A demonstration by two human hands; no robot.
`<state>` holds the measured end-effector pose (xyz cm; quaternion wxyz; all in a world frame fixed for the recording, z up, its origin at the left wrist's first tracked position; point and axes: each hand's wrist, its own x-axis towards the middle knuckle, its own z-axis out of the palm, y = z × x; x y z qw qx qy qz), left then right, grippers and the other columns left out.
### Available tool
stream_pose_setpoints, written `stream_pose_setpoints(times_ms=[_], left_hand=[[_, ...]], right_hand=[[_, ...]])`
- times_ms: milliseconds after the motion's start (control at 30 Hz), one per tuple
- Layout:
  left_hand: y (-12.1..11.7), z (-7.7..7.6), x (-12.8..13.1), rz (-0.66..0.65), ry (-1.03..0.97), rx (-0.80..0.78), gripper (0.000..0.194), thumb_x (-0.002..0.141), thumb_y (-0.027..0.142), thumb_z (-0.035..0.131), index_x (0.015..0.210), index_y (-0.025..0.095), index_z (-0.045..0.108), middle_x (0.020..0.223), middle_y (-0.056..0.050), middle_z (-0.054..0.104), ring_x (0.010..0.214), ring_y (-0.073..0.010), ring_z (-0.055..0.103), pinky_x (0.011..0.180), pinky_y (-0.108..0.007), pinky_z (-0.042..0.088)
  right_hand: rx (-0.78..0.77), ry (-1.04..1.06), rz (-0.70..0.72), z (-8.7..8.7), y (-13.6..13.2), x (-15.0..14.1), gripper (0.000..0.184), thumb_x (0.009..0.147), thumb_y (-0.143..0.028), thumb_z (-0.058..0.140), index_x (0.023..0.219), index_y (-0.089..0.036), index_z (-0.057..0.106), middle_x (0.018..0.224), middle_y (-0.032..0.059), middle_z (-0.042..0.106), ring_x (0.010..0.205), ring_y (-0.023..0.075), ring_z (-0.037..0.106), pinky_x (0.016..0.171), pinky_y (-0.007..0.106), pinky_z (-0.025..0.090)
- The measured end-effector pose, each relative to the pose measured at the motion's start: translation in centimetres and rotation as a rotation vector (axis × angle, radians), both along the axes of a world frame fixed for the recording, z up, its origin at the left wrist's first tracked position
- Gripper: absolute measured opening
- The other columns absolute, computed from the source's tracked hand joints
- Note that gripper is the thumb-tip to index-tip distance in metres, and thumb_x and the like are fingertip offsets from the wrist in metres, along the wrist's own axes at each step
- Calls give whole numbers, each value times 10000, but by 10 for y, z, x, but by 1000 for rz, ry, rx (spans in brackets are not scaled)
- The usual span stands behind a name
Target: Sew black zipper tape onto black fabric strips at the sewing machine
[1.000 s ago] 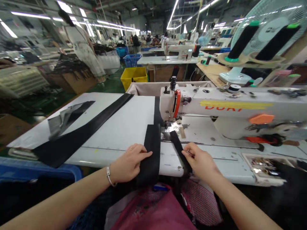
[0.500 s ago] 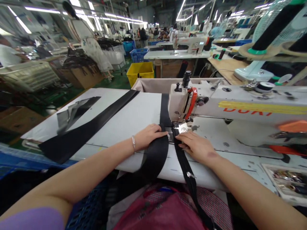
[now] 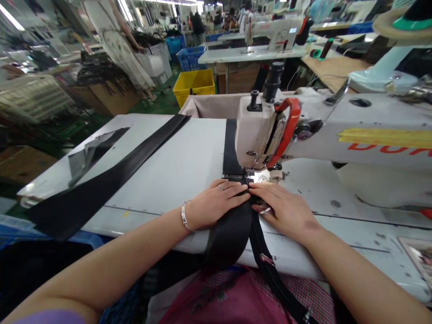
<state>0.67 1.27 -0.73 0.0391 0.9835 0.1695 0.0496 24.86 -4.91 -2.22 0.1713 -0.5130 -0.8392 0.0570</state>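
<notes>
My left hand [image 3: 216, 203] lies flat, fingers stretched out, on a wide black fabric strip [image 3: 229, 231] just in front of the needle of a white sewing machine [image 3: 256, 128]. My right hand [image 3: 285, 209] lies flat beside it, pressing a narrow black zipper tape [image 3: 270, 265] that hangs off the table edge toward my lap. The fingertips of both hands nearly meet under the presser foot [image 3: 251, 173]. The wide strip continues behind the machine head.
A long black strip [image 3: 101, 180] and a shiny grey piece [image 3: 86, 155] lie on the white table [image 3: 175, 166] at left. A beige bin [image 3: 209, 107] stands behind the table. Farther back are yellow [image 3: 194, 85] and blue crates, other sewing machines and people.
Both hands have slid forward along the strips to the presser foot and now lie closer together. My head has moved nearer the machine.
</notes>
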Motion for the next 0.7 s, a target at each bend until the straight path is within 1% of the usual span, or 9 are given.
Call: stream_pose_setpoints(times_ms=[100, 233, 500, 700], left_hand=[[0, 1, 1, 9, 19, 3, 478, 955, 193, 365, 1433, 208, 340, 1511, -51, 328, 1374, -244, 295, 1127, -441, 252], [0, 1, 2, 17, 17, 1, 480, 959, 205, 367, 1437, 228, 332, 1516, -42, 322, 1371, -238, 294, 1124, -436, 253], [5, -6, 2, 26, -4, 9, 473, 972, 195, 358, 1440, 250, 321, 1515, -29, 324, 1376, -217, 291, 1134, -426, 242], [8, -6, 3, 21, -6, 20, 470, 970, 208, 375, 1437, 236, 328, 1513, -56, 325, 1379, -217, 289, 1133, -417, 248]], right_hand=[[-11, -5, -5, 0, 0, 0, 407, 877, -259, 526, 1284, -275, 509, 1383, -9, 507, 1268, 184, 452, 1016, 370, 436], [-15, -33, -38, 2, -2, -3, 382, 893, -297, 514, 1274, -272, 515, 1402, -6, 485, 1275, 196, 441, 995, 387, 451], [-17, -69, -82, 6, -2, -7, 388, 889, -304, 503, 1274, -260, 508, 1402, 3, 486, 1269, 218, 444, 957, 403, 475], [-17, -80, -96, 4, -1, -8, 369, 902, -323, 485, 1265, -261, 517, 1404, 2, 484, 1262, 225, 445, 952, 411, 479]])
